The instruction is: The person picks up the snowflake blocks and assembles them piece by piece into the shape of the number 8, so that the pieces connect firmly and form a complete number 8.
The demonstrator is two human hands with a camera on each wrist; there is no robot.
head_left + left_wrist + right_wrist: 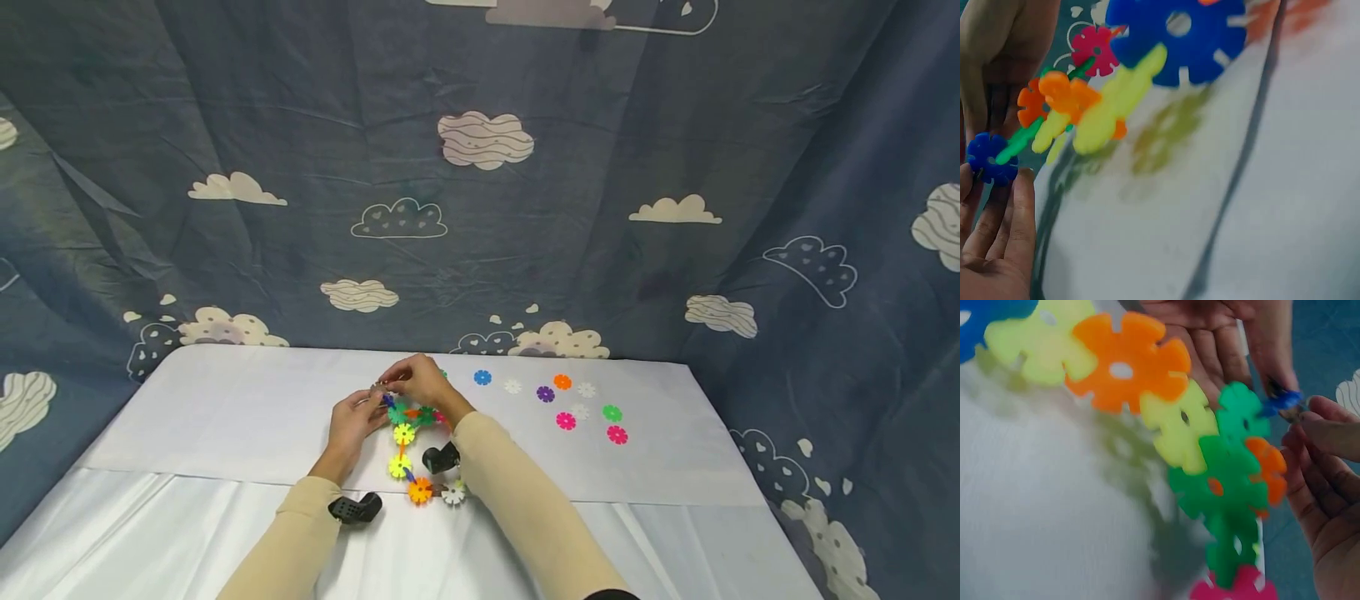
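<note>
A chain of notched plastic snowflake discs runs across the white cloth, with a green disc (1216,478), an orange disc (420,491) and a yellow disc (400,466) among its pieces. At its far end a blue disc (992,157) sits between both hands. My left hand (351,423) pinches this blue disc with thumb and fingers. From the right, my right hand (422,383) pinches a small brownish disc (378,387) against it. Fingertips partly cover that piece, so whether the two are joined I cannot tell.
Loose discs lie to the right, including a light blue disc (482,377), a purple disc (545,394) and a pink disc (617,435). A dark cloud-print curtain (480,250) hangs behind the white table cloth (225,417). My right forearm covers part of the chain.
</note>
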